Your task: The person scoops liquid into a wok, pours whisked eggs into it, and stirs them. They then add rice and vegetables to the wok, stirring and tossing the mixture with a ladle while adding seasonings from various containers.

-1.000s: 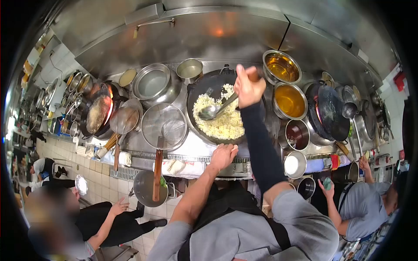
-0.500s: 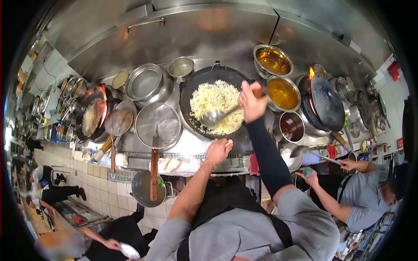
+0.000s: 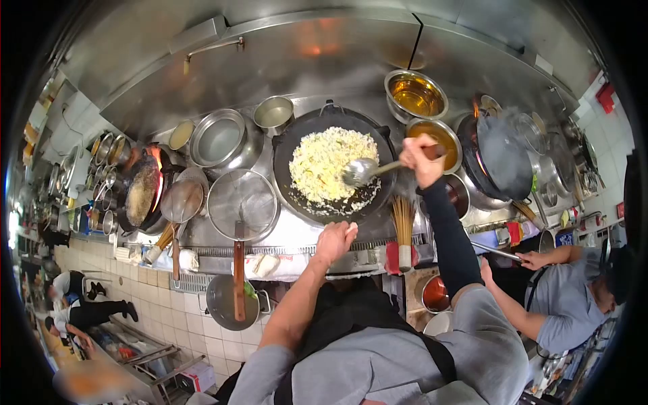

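A large black wok (image 3: 283, 181) holds loose white rice mixed with yellow bits, probably egg (image 3: 325, 158). My right hand (image 3: 424, 160) is closed around the handle of a metal ladle (image 3: 360, 171), whose wooden end shows past the fist. The ladle's bowl lies at the right side of the rice. At the wok's near edge, my left hand (image 3: 334, 243) is closed on the rim, with something pale at its fingertips. Its grip is partly hidden. Just right of the wok lies a bamboo brush (image 3: 403, 233).
Bowls of yellow liquid (image 3: 389, 88) stand right of the wok. A round strainer (image 3: 214, 223) and metal pots (image 3: 194, 145) sit left. A smoking wok (image 3: 516, 169) with flame is further right, near a co-worker (image 3: 570, 297). Another wok (image 3: 143, 196) burns at left.
My right hand and the ladle have moved right across the rice. My left hand stays at the near rim. The person with a white plate at lower left has left the view.
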{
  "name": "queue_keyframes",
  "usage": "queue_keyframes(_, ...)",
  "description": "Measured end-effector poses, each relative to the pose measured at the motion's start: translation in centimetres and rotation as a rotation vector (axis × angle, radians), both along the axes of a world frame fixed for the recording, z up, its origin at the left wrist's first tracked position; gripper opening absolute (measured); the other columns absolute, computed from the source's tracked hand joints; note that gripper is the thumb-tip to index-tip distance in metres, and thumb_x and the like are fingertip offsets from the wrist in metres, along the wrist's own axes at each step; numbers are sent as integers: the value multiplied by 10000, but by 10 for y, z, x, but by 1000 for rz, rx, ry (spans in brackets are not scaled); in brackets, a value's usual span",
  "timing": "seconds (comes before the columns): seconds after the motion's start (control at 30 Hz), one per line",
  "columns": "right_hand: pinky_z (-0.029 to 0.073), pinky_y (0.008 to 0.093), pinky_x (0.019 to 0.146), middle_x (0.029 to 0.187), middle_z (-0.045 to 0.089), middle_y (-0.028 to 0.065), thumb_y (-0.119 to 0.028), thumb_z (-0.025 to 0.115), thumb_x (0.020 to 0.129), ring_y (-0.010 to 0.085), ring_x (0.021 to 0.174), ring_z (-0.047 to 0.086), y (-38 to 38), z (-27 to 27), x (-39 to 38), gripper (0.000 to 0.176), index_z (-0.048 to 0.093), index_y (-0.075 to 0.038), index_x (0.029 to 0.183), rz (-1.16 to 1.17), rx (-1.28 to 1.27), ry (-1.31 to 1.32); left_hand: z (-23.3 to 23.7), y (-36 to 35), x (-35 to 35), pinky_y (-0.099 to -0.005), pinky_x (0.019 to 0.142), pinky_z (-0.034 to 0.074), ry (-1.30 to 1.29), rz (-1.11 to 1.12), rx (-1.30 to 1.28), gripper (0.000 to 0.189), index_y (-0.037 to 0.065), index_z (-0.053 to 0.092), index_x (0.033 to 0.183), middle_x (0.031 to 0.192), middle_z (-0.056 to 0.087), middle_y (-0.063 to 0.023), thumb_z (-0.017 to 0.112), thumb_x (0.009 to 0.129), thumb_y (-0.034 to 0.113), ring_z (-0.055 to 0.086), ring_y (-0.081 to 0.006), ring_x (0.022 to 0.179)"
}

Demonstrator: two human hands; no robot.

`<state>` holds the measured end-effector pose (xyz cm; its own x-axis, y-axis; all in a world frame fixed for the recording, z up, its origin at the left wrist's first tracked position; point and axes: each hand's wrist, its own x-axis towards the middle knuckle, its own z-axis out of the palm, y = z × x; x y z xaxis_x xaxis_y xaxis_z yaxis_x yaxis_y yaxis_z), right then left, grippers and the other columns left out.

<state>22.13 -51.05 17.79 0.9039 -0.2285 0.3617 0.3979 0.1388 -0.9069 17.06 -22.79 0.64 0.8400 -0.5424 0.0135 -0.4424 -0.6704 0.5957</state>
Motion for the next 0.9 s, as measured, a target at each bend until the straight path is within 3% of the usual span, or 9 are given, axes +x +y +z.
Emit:
queue_keyframes(0.1, 428, 243, 596, 676, 538, -13, -56, 700, 996, 77, 664, 553, 27, 10, 15, 323, 537, -61, 716, -101, -338, -194, -8, -2, 0, -532, 852, 505, -14, 38, -33, 360, 59, 614, 932, 892, 709, -196, 589, 1040, 402, 632, -423, 898)
queue_keyframes(0.17, 400, 255, 559, 658, 509, -27, -81, 739, 979, 65, 611, 515, 20, 11, 67, 342, 512, -86, 723, -57, -253, -11, -6, -3, 1, -526, 866, 502, 7, -1, 24, 367, 59, 614, 936, 902, 710, -204, 572, 1046, 407, 630, -423, 946)
queue_keyframes(0.23, 358, 276, 493, 626, 487, -39, -98, 758, 971, 58, 518, 441, 25, 48, 102, 353, 494, -106, 736, -84, 276, -6, -6, -2, 2, -516, 890, 505, 28, -21, 45, 371, 57, 616, 940, 923, 718, -204, 564, 1048, 408, 637, -421, 961)
queue_keyframes(0.33, 310, 283, 422, 593, 464, -43, -116, 775, 960, 65, 440, 378, 63, 49, 94, 367, 488, -117, 733, -372, 347, -98, -5, -5, -3, -512, 911, 508, 0, 51, 42, 387, 52, 625, 951, 931, 729, -203, 542, 1054, 416, 654, -418, 964)
queue_keyframes(0.37, 325, 275, 430, 595, 485, -37, -115, 784, 952, 73, 442, 405, 81, 4, 106, 375, 493, -104, 717, -472, 274, -53, -6, -5, -8, -512, 917, 509, -3, 44, 55, 388, 51, 629, 957, 939, 732, -204, 534, 1055, 415, 658, -418, 965)
queue_keyframes(0.5, 346, 266, 447, 606, 533, -23, -116, 785, 950, 79, 478, 464, 118, -11, 71, 340, 534, -83, 724, 8, 255, 47, -11, -11, -4, -520, 952, 504, 10, 38, 144, 395, 41, 668, 1002, 947, 745, -224, 519, 1051, 404, 675, -425, 982)
queue_keyframes(0.7, 249, 212, 418, 586, 410, -81, -100, 745, 984, 29, 436, 343, 148, 87, -12, 318, 501, -141, 784, -66, 169, 100, 125, 21, -57, -547, 756, 540, -14, 34, -146, 359, 26, 678, 886, 789, 705, -249, 628, 1016, 357, 699, -467, 804)
queue_keyframes(0.77, 314, 251, 399, 589, 503, -32, -107, 781, 955, 57, 413, 418, 147, 63, -10, 325, 534, -115, 744, -114, 159, 47, 104, 16, -50, -566, 767, 524, -75, 36, -199, 372, 28, 668, 910, 785, 707, -243, 584, 1041, 366, 699, -462, 803)
queue_keyframes(0.9, 341, 266, 442, 600, 483, -37, -147, 764, 975, 78, 451, 421, 124, 46, 39, 328, 519, -123, 759, -278, 85, -103, -40, -4, -93, -624, 856, 492, -23, -32, -2, 371, 25, 662, 1035, 809, 723, -245, 517, 1067, 366, 705, -463, 902)
